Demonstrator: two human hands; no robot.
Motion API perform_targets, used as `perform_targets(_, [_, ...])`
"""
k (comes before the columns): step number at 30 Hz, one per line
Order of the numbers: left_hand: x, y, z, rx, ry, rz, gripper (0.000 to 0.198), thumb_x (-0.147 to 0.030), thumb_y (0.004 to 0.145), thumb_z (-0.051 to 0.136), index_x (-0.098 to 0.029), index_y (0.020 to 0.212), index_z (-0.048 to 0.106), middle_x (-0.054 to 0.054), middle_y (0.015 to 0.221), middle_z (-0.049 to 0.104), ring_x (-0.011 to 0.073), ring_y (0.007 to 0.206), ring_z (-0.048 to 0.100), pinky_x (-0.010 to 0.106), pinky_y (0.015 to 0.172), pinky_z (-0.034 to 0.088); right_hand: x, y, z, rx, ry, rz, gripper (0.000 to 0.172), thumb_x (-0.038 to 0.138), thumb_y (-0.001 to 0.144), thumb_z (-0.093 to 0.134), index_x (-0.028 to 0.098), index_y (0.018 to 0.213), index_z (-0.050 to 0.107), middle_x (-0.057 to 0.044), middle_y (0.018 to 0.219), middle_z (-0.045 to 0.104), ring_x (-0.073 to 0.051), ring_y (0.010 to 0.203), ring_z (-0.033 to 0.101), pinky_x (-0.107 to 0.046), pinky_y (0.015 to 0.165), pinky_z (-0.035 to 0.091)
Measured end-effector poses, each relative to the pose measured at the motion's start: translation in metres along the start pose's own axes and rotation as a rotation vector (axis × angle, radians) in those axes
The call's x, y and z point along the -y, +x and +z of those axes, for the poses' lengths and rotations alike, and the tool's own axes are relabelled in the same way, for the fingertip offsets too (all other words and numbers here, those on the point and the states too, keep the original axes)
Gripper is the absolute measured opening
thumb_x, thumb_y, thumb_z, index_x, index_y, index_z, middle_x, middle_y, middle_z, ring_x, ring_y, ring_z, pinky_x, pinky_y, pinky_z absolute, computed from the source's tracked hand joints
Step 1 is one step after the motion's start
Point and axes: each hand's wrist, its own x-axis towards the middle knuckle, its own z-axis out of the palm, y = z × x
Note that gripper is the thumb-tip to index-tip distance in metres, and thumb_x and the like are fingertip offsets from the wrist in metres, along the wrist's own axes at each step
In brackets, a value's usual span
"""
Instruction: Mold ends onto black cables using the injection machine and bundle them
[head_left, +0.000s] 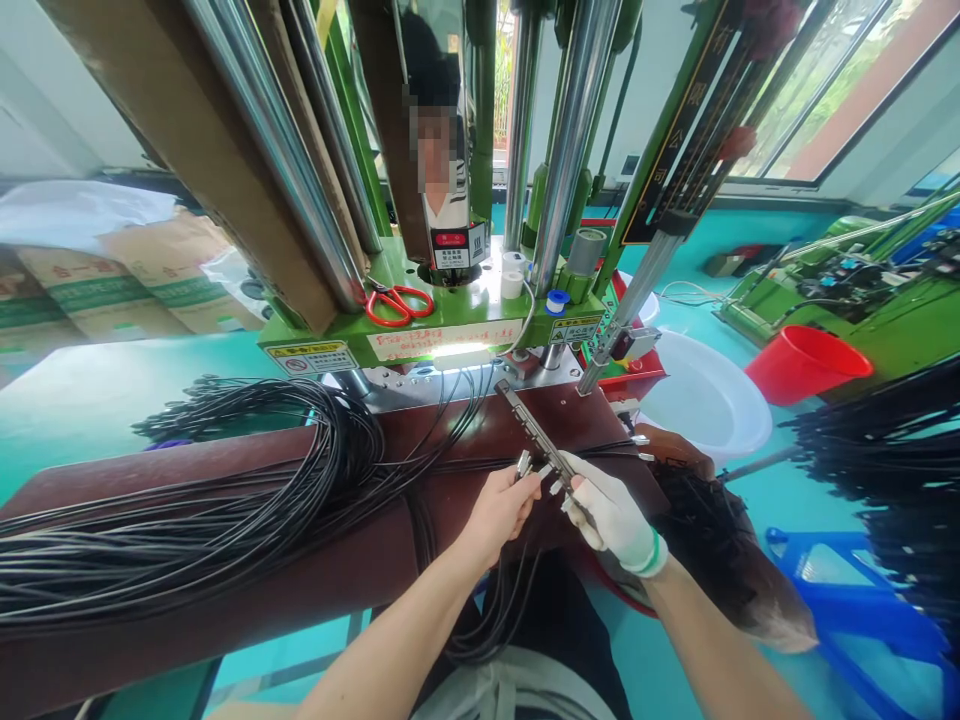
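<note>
My bare left hand (499, 512) is closed in a pinch around a small silvery connector (523, 464), whose tip sticks up above the fingers. My right hand (613, 518), in a white glove, is wrapped round the near end of a long narrow metal mould bar (534, 428). Notches run along this bar, and it slants away toward the machine. Several small pale connector pieces (556, 488) stick out from the bar beside my gloved fingers. My two hands are close together above the brown tabletop (465, 500). Black cables (517, 600) hang down below my left hand.
A large bundle of black cables (330, 450) covers the tabletop's left. Ahead stands a green press (360, 345) with steel columns, red-handled scissors (397, 304) on its ledge. At right are a white basin (739, 400), a red bucket (810, 365) and a blue stool (847, 590).
</note>
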Motion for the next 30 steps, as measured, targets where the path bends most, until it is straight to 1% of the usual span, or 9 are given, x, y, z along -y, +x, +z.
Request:
perform_targets(9, [0.003, -0.003, 0.006, -0.094, 0.023, 0.055, 0.027, -0.04, 0.072, 0.054, -0.018, 0.061, 0.044, -0.011, 0.037, 0.026, 0.0013, 0.031, 0.014, 0.016, 0.031, 0.01, 0.003, 0.0, 0.001, 0.035, -0.097, -0.021, 0.052, 0.043, 0.087, 0.039, 0.012, 0.129, 0.039, 0.005, 0.054, 0.047, -0.003, 0.03, 0.031, -0.015, 0.027, 0.022])
perform_targets(14, [0.004, -0.003, 0.006, -0.109, 0.032, 0.048, 0.028, -0.041, 0.071, 0.055, -0.018, 0.06, 0.044, -0.011, 0.037, 0.026, 0.0014, 0.03, 0.015, 0.016, 0.031, 0.01, -0.007, 0.002, 0.002, 0.014, -0.226, -0.188, 0.056, 0.045, 0.086, 0.04, 0.008, 0.129, 0.04, 0.004, 0.052, 0.043, -0.006, 0.042, 0.036, -0.019, 0.037, 0.03])
perform_targets(16, [0.005, -0.002, 0.004, -0.088, 0.048, 0.043, 0.029, -0.043, 0.072, 0.054, -0.018, 0.062, 0.045, -0.011, 0.037, 0.027, 0.0017, 0.03, 0.016, 0.017, 0.031, 0.01, -0.007, 0.003, 0.003, 0.007, -0.232, -0.21, 0.057, 0.045, 0.086, 0.041, 0.006, 0.127, 0.042, 0.004, 0.051, 0.042, -0.007, 0.045, 0.037, -0.02, 0.041, 0.033])
perform_targets(19, [0.0, -0.003, -0.001, -0.068, 0.095, 0.132, 0.032, -0.046, 0.074, 0.052, -0.015, 0.064, 0.05, -0.007, 0.043, 0.037, 0.0039, 0.035, 0.031, 0.017, 0.034, 0.024, -0.004, 0.002, 0.005, -0.014, -0.12, -0.128, 0.058, 0.047, 0.083, 0.044, 0.008, 0.125, 0.043, 0.003, 0.055, 0.045, -0.006, 0.042, 0.034, -0.018, 0.035, 0.026])
perform_targets(21, [-0.007, -0.006, -0.006, -0.12, 0.063, 0.234, 0.033, -0.046, 0.074, 0.053, -0.014, 0.07, 0.054, -0.003, 0.054, 0.047, 0.0064, 0.046, 0.044, 0.018, 0.042, 0.035, -0.002, 0.002, 0.005, -0.03, -0.065, -0.062, 0.058, 0.048, 0.083, 0.045, 0.01, 0.126, 0.042, 0.003, 0.056, 0.046, -0.004, 0.038, 0.031, -0.016, 0.03, 0.019])
perform_targets(22, [-0.011, -0.007, -0.008, -0.152, 0.008, 0.262, 0.033, -0.047, 0.074, 0.053, -0.014, 0.075, 0.054, -0.003, 0.056, 0.048, 0.0068, 0.048, 0.045, 0.018, 0.044, 0.037, -0.002, 0.002, 0.004, -0.04, -0.051, -0.041, 0.058, 0.048, 0.082, 0.045, 0.011, 0.127, 0.042, 0.003, 0.056, 0.046, -0.004, 0.036, 0.03, -0.015, 0.029, 0.018])
perform_targets(24, [-0.016, -0.009, -0.01, -0.185, -0.159, 0.245, 0.034, -0.05, 0.075, 0.051, -0.017, 0.083, 0.051, -0.008, 0.05, 0.04, 0.0052, 0.041, 0.037, 0.017, 0.039, 0.031, -0.002, 0.002, 0.004, -0.059, -0.044, -0.014, 0.057, 0.048, 0.082, 0.045, 0.012, 0.127, 0.041, 0.004, 0.054, 0.047, -0.003, 0.032, 0.028, -0.015, 0.028, 0.019])
perform_targets(27, [-0.017, -0.009, -0.007, -0.176, -0.348, 0.138, 0.03, -0.051, 0.074, 0.05, -0.023, 0.079, 0.039, -0.013, 0.044, 0.023, 0.0032, 0.034, 0.016, 0.015, 0.033, 0.013, -0.003, 0.002, 0.002, -0.057, -0.068, 0.013, 0.056, 0.048, 0.082, 0.045, 0.013, 0.127, 0.042, 0.004, 0.053, 0.048, -0.003, 0.029, 0.03, -0.014, 0.027, 0.02])
perform_targets(30, [-0.01, -0.006, 0.0, -0.175, -0.329, 0.074, 0.03, -0.046, 0.074, 0.05, -0.023, 0.072, 0.03, -0.013, 0.044, 0.024, 0.0028, 0.034, 0.013, 0.015, 0.034, 0.007, -0.001, 0.002, 0.001, -0.038, -0.075, 0.028, 0.055, 0.047, 0.083, 0.043, 0.014, 0.127, 0.041, 0.005, 0.053, 0.048, -0.002, 0.028, 0.03, -0.014, 0.027, 0.019])
